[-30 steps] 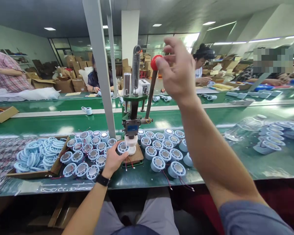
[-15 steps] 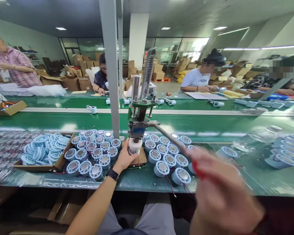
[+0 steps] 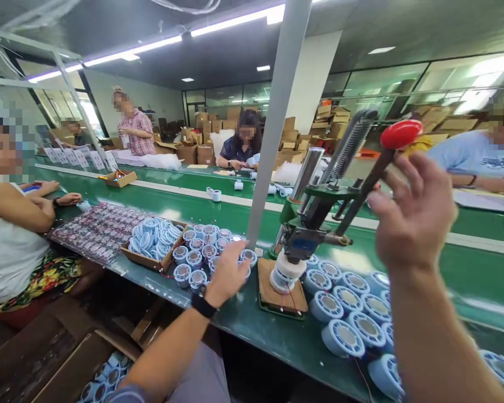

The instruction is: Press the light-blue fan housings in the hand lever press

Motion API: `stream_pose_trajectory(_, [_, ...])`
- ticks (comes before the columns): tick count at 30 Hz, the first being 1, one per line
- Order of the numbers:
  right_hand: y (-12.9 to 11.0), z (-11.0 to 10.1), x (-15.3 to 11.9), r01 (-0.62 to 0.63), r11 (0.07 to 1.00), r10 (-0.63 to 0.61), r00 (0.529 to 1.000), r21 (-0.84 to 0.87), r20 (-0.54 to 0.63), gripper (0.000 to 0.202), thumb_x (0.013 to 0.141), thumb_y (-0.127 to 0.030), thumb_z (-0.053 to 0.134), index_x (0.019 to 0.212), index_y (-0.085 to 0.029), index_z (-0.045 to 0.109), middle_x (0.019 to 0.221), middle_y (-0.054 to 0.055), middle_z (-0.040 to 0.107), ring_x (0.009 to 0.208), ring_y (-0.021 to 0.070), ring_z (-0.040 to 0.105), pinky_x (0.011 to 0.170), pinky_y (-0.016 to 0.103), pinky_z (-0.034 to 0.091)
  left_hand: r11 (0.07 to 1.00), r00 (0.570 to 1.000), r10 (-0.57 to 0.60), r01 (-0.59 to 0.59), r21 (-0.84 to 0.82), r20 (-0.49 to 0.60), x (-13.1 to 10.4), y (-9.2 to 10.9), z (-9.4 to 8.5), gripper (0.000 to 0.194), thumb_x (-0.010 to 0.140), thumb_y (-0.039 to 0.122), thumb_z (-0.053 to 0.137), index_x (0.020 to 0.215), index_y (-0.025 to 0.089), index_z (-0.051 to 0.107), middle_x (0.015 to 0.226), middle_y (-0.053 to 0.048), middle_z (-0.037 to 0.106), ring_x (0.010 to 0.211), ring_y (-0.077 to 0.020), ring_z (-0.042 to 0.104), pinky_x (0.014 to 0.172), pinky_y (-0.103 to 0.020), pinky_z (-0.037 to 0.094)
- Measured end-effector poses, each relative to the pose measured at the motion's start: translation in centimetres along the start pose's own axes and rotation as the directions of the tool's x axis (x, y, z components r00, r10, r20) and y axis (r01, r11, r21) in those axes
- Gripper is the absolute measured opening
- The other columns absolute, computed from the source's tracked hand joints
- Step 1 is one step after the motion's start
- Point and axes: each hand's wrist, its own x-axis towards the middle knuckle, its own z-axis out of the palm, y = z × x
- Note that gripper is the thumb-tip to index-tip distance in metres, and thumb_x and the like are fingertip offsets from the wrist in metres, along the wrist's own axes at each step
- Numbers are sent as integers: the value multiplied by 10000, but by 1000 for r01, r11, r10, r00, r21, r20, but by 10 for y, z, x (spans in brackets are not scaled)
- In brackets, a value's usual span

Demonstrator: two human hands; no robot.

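Observation:
A hand press (image 3: 304, 240) stands on the bench, its white plunger (image 3: 289, 266) over a light-blue round part (image 3: 280, 282) on the brown base board (image 3: 265, 278). My right hand (image 3: 415, 207) is raised beside the red knob (image 3: 402, 134) of the lever, fingers apart and holding nothing. To the left of the press, my left hand (image 3: 229, 268) is over a group of round blue parts (image 3: 194, 258), fingers spread; its fingertips partly cover some of them. More such parts (image 3: 343, 338) with metal discs and thin wires stand right of the press.
A carton of blue rings (image 3: 153, 238) and rows of small wired pieces (image 3: 105, 229) lie at left. A grey post (image 3: 273, 129) rises behind the parts. A person (image 3: 8, 240) sits at far left; others work across the green belt (image 3: 185, 201).
The view has turned left. My left hand has left the press base and moved over the left parts. The lever has swung up, and my right hand has risen with its fingers opened.

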Motion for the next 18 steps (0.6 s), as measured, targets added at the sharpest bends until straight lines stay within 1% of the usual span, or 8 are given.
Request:
stream_pose_trajectory(1, [6,11,-29,-12,999,16,995,40,-95,560,930,-316,455,1467,-339,297,1447,97,430,1319,287,500,1073,529,467,989,999,-31,36,146,-38,12,-12,-28,386,888,135,531,1260,173,624,1317,-84,647,1270,-207,573,1152,-384,406])
stream_pose_trajectory(3, [18,33,-99,-38,989,77,955,140,-286,585,873,-342,562,1422,-289,366,1362,119,493,1249,299,549,1040,551,483,962,989,-104,126,242,-103,37,-42,-83,283,909,120,470,1099,74,674,1180,-109,695,1214,-230,606,1135,-418,404])
stream_pose_trajectory(5, [30,55,-163,-201,975,220,939,97,-263,672,831,-385,621,1423,-211,355,1381,160,465,1286,315,512,1042,546,474,940,983,-160,179,290,-88,59,-73,-127,308,960,163,405,932,7,669,1016,-74,701,1165,-232,628,1111,-446,393])
stream_pose_trajectory(7, [41,76,-202,-426,903,429,896,53,-113,791,787,-431,656,1442,-138,324,1408,207,443,1302,320,498,1054,513,466,918,974,-222,220,330,-33,74,-97,-152,226,937,234,572,791,80,652,904,-50,704,1020,-194,676,1051,-451,459])
stream_pose_trajectory(9, [49,95,-215,-580,811,582,813,69,1,887,757,-455,662,1469,-97,273,1340,221,517,1207,299,576,1023,475,492,905,964,-263,234,355,33,83,-112,-161,268,911,315,642,729,119,616,826,-24,689,938,-172,683,1013,-448,487])
stream_pose_trajectory(12, [50,112,-209,-638,763,644,765,101,-35,904,782,-430,636,1496,-91,196,1235,192,602,1093,252,640,980,422,521,910,955,-272,216,354,118,93,-127,-161,373,890,380,608,594,170,519,598,21,567,911,-217,695,1040,-521,440])
stream_pose_trajectory(15, [31,112,-215,-616,787,613,777,29,-143,771,842,-395,602,1471,-113,257,1328,200,545,1192,245,592,1039,419,488,924,961,-201,120,363,193,104,-154,-164,363,778,426,631,546,221,441,477,42,466,800,-278,704,1020,-612,424])
stream_pose_trajectory(18, [11,76,-239,-527,839,499,844,-134,-197,569,902,-375,573,1397,-154,402,1349,180,524,1251,257,541,1075,446,459,889,956,-98,-40,456,276,117,-186,-171,341,702,550,558,607,238,459,505,41,507,696,-288,686,947,-643,471])
